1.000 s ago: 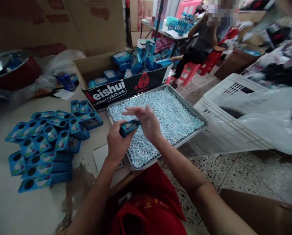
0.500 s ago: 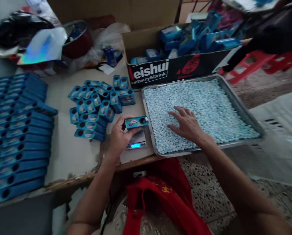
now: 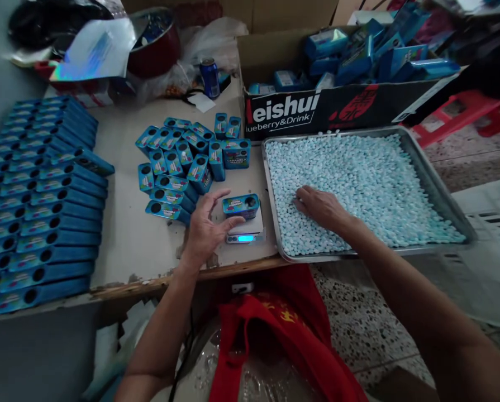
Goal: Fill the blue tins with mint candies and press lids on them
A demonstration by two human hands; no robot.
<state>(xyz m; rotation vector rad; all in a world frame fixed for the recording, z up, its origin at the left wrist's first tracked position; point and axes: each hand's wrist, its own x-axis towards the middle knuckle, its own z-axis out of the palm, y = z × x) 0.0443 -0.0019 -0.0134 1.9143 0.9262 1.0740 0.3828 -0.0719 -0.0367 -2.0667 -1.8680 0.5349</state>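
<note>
A small blue candy box [image 3: 239, 207] with a round dark hole in its top rests on a small digital scale [image 3: 256, 224], whose display is lit. My left hand [image 3: 203, 229] is open at the box's left side, thumb and fingers apart around that end. My right hand [image 3: 320, 207] is in the pale blue candies [image 3: 358, 184] at the left part of the metal tray [image 3: 436, 184]. Its fingers are drawn together, the tips down among the candies and partly hidden.
Several similar boxes [image 3: 174, 184] stand loosely left of the scale. Long stacked rows of boxes [image 3: 61, 223] fill the table's left side. Behind the tray is a black carton [image 3: 291, 114] holding more boxes. A blue can [image 3: 209, 78] and a red pot [image 3: 157, 56] stand at the back.
My left hand has lowered the box onto the scale and loosened around it. My right hand's spread fingers have closed together down in the candies. The view has shifted slightly.
</note>
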